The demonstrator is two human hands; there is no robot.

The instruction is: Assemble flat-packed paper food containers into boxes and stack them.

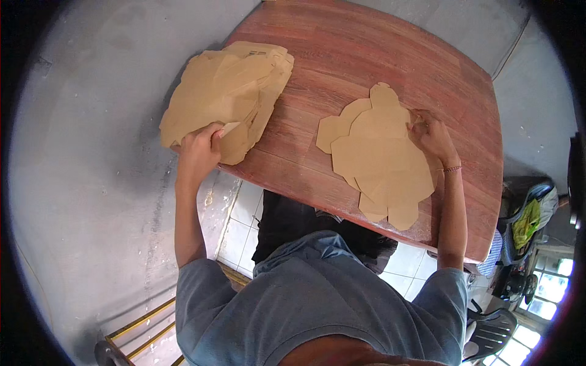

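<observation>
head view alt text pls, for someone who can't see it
Seen from above, a person at a reddish wooden table grips the near edge of a stack of brown cardboard cut-outs with the left hand, while the right hand rests on the far edge of a single flat cut-out lying on the table in front of them.

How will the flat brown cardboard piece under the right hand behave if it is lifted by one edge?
The flat cardboard cut-out is thin with many flaps, so it would probably sag and fold at its creases. It looks light for its spread. On the smooth wooden table, it may slide easily under the right hand.
</observation>
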